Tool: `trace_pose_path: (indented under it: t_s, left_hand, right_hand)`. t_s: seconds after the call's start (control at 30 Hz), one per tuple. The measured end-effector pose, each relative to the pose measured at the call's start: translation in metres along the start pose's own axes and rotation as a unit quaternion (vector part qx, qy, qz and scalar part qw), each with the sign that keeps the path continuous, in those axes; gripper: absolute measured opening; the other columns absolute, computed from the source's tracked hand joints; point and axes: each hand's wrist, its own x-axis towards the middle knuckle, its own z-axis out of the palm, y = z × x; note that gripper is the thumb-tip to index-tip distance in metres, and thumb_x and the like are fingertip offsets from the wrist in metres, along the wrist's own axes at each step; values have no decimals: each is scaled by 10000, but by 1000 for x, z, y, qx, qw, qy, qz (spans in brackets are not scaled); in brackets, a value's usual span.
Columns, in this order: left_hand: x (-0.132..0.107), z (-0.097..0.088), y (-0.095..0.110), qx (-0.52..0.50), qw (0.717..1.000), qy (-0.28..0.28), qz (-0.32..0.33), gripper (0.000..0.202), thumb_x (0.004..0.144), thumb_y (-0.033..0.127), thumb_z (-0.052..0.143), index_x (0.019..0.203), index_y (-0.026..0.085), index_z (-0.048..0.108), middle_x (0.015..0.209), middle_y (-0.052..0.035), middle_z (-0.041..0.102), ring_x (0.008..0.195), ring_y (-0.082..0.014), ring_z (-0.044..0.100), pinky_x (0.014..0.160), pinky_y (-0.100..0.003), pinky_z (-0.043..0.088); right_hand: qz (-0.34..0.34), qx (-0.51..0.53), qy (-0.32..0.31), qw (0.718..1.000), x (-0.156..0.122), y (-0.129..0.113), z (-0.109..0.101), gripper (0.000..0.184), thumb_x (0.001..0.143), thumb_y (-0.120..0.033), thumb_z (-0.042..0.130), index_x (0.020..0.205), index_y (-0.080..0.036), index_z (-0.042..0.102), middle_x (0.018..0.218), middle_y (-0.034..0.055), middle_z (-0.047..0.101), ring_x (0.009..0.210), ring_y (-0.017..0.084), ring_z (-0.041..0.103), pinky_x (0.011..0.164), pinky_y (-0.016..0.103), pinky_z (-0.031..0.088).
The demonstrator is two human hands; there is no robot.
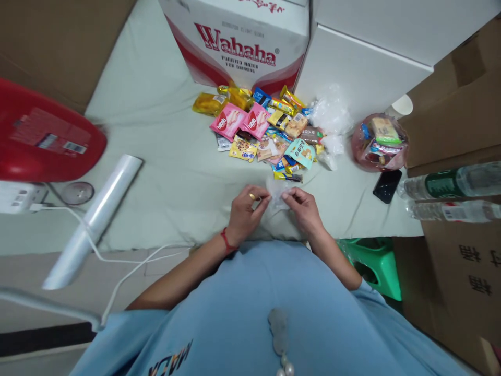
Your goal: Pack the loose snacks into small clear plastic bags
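Between my two hands is a small clear plastic bag [277,194], crumpled and see-through. My left hand [247,211], with a gold ring and a red wrist cord, pinches its left side between thumb and fingers. On the other side my right hand [306,210] pinches it the same way. Just beyond the fingertips lies a heap of wrapped snacks, among them pink nabati packets [230,121], a yellow cookie packet [243,149] and a light-green packet [301,152]. Crumpled clear plastic bags [332,112] lie at the heap's right.
A Wahaba-style water carton [242,47], printed "Wahaha", stands behind the snacks. To the right are a pink bowl of snacks [379,143], a phone [387,186] and plastic bottles [450,183]. Leftward lie a plastic film roll [94,219], white cable [90,235] and red container [47,136].
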Motion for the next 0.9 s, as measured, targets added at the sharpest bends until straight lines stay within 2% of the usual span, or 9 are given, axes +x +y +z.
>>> trace_pose_path:
  t_s: [0.13,0.27,0.33,0.47,0.53,0.6,0.7,0.8,0.9]
  left_hand:
    - [0,-14,-24,-84,987,83,-108,249,887,459,696,915,213,670,898,-33,678,845,-168,634,795,-290,512]
    - [-4,-25,-39,-153,953,148,-214,314,807,466,754,908,210,604,814,0,642,733,-135,622,635,-233,478]
    - [-6,-27,-33,-197,941,119,-246,355,803,505,764,872,209,581,758,14,610,641,-118,599,532,-212,415]
    - [2,-18,-9,-277,919,-22,-280,494,834,671,718,834,191,600,771,-11,615,609,-117,609,455,-208,355]
    - [11,-7,-2,-279,917,-34,-282,504,813,679,740,842,194,603,767,-5,609,619,-120,600,456,-210,354]
    - [18,4,-2,-267,926,-28,-267,462,785,618,787,819,199,594,700,20,580,584,-108,545,475,-217,362]
    - [22,14,-8,-232,949,-14,-214,391,777,531,803,767,196,601,629,43,546,567,-97,483,544,-235,394]
    - [16,18,-13,-196,964,-12,-177,382,753,520,825,759,192,630,668,31,587,617,-106,507,596,-245,410]
    - [9,17,-14,-212,959,-33,-183,445,693,563,875,752,195,633,681,26,609,630,-112,520,610,-249,417]
  right_hand:
    - [33,106,46,993,5,0,-4,432,682,-575,914,819,-239,680,725,-35,578,603,118,462,515,239,420]
    - [-11,49,67,996,2,5,-8,393,745,-586,870,865,-253,699,714,-31,591,596,133,486,551,270,461]
    - [-59,-20,79,995,-2,8,-6,342,828,-586,811,884,-261,719,766,-10,633,618,151,534,596,300,495]
    - [-180,-159,63,969,-10,13,3,243,946,-519,713,906,-285,762,1063,65,730,871,223,680,774,380,581]
    - [-228,-209,31,951,-13,16,7,218,981,-482,673,933,-297,779,1121,84,745,1013,250,702,909,424,582]
    - [-243,-237,-7,940,-16,18,9,210,988,-478,665,978,-309,789,1143,90,752,1072,255,704,980,445,566]
    - [-206,-220,-61,952,-19,20,6,335,950,-596,688,1081,-303,784,1208,97,745,1113,262,697,1001,445,563]
    - [-122,-143,-61,980,-16,17,3,519,979,-719,561,1174,-278,756,1199,91,744,1095,249,696,934,405,581]
    - [-65,-117,-52,990,-8,11,6,457,895,-679,714,1094,-270,758,1085,57,748,1013,223,691,853,347,575]
